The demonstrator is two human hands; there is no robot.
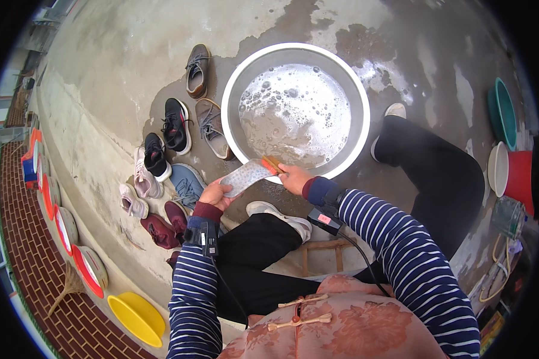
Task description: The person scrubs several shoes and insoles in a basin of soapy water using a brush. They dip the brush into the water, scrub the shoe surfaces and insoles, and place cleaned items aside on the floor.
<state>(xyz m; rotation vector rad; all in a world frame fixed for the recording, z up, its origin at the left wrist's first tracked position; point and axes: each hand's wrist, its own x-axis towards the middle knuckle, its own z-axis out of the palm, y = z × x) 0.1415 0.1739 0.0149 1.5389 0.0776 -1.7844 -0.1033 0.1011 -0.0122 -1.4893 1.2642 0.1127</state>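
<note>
My left hand (216,194) grips one end of a pale grey, speckled insole (242,178), which stretches to the right at the near edge of the basin. In my right hand (294,178) is a scrubbing brush (273,164) with a wooden back and orange bristles, its bristles against the insole's far end. A large metal basin (229,122) of soapy water (299,107) stands just beyond both hands. Foam and bubbles cover much of the water.
Left of the basin stand brown shoes (212,128), black sneakers (175,125), pink sneakers (148,176), a blue-grey shoe (187,185) and maroon shoes (159,230). A yellow basin (136,318) lies lower left. At right are a teal basin (502,113) and a red bucket (519,179).
</note>
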